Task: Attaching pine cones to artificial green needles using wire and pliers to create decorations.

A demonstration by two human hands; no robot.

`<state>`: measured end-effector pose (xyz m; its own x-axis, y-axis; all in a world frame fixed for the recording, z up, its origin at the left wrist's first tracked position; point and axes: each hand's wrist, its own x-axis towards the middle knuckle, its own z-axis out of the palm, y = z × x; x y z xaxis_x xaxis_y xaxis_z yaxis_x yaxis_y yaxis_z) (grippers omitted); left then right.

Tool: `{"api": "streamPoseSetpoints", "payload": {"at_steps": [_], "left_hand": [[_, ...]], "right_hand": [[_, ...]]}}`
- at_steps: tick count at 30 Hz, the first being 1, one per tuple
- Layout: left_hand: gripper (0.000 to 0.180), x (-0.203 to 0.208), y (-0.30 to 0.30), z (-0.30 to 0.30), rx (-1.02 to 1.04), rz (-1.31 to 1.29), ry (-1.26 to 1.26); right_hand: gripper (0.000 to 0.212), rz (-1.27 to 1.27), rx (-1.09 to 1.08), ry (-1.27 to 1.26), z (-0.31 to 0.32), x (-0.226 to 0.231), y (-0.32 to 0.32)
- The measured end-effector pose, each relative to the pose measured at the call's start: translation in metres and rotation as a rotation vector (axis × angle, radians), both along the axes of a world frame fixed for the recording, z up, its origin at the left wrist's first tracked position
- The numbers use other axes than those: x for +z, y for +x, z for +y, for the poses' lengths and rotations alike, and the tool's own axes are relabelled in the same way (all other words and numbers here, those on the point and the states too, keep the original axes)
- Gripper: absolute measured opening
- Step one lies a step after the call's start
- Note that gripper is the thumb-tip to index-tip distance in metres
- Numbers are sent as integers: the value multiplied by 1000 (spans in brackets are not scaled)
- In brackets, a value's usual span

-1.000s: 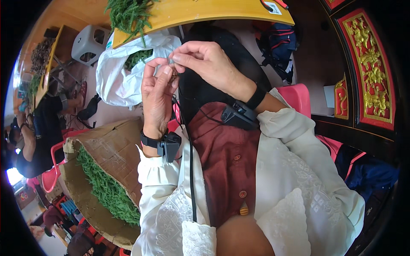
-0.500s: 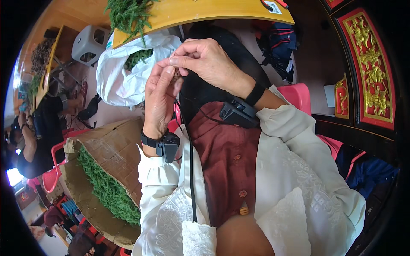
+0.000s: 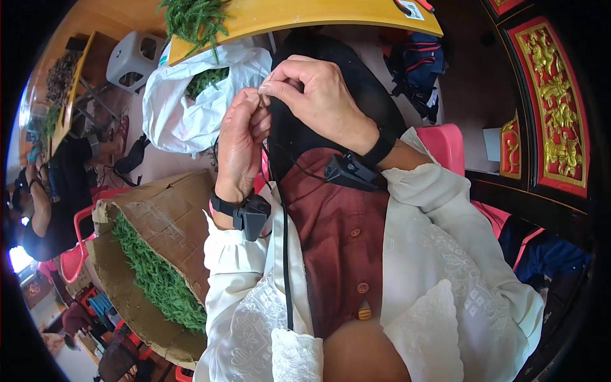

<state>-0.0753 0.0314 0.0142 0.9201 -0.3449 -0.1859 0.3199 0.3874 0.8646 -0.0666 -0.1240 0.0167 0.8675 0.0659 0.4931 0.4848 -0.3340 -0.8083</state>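
Observation:
Above my lap, my left hand [image 3: 243, 127] and my right hand [image 3: 318, 95] meet at the fingertips, both closed in a pinch. Whatever lies between them is mostly hidden; only a thin, brownish bit shows at the fingertips, too small to name. Just beyond my left hand stands a white plastic bag [image 3: 167, 121] with its mouth open and green sprigs [image 3: 209, 81] inside. A bunch of green needle-like sprigs [image 3: 194, 24] hangs over the left part of the yellow table's [image 3: 305, 18] edge, ahead of my hands.
To my lower left, an open cardboard box [image 3: 172, 213] holds many green sprigs [image 3: 156, 280]. A grey stool [image 3: 132, 62] stands past the bag. At far left, a person [image 3: 70, 197] sits near another table. Dark bags [image 3: 417, 63] lie under the table's right end; a carved red-and-gold panel [image 3: 559, 105] is at right.
My left fingers have curled in more, and the brown strands seen beneath them earlier are now mostly hidden. My right hand has shifted slightly to the right.

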Motion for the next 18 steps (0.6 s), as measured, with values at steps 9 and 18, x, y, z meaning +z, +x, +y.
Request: {"api": "streamPoseSetpoints", "payload": {"at_steps": [9, 18], "left_hand": [[15, -4, 2, 1, 55, 79, 83], [15, -3, 3, 7, -94, 194, 31]], "right_hand": [[11, -71, 130, -125, -8, 4, 3], [13, -227, 318, -267, -20, -5, 26]]}}
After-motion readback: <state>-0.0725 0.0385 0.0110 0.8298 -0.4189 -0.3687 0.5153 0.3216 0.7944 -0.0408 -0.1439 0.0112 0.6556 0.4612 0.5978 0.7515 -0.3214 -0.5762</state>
